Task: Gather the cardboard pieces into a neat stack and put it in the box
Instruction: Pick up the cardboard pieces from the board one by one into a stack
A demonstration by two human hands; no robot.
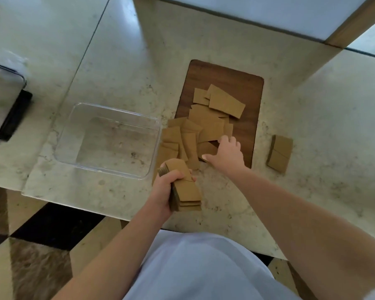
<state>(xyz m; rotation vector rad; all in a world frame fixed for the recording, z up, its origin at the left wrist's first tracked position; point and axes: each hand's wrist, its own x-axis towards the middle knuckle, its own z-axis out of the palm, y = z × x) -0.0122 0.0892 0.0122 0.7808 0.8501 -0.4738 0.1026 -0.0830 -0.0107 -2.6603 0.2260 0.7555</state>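
Observation:
My left hand [168, 189] grips a stack of brown cardboard pieces [187, 191] above the table's front edge. My right hand [227, 153] reaches into a loose pile of cardboard pieces [201, 126], fingers curled over one piece and thumb stretched out. The pile spreads over the near left part of a dark wooden board [247, 98] and onto the marble. A small separate stack of cardboard [279, 153] lies right of the board. The clear plastic box [108, 139] stands empty to the left of the pile.
The marble table [117, 72] ends close in front of me, with patterned floor [41, 245] below. A grey device with a black part [7, 109] sits at the far left. A wood-edged white panel [268, 16] runs along the back.

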